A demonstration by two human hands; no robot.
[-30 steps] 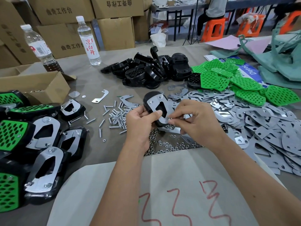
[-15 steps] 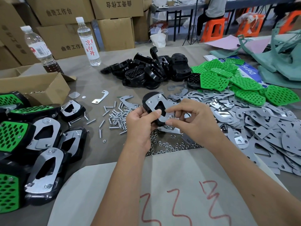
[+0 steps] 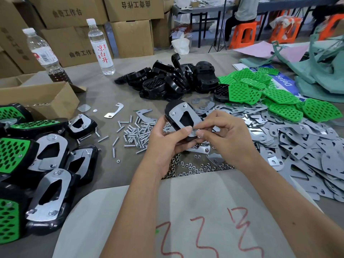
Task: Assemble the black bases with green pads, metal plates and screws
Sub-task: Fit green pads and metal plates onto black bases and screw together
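1. The cardboard boxes [image 3: 78, 51] stacked behind the table carry black printed characters, 曲奇工作台; on one upper box the same print stands upside down.
2. The clear water bottle [image 3: 101, 47] has a white label with red characters, 凉白开.
3. A blue sheet [image 3: 287, 81] under the green pads shows white letters, partly hidden, reading "Detec".
4. The grey sheet [image 3: 186, 220] nearest the camera bears red handwritten marks resembling "222".

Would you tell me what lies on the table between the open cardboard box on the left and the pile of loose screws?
In the head view, between the cardboard box and the screws lies one loose metal plate, with bare table around it.
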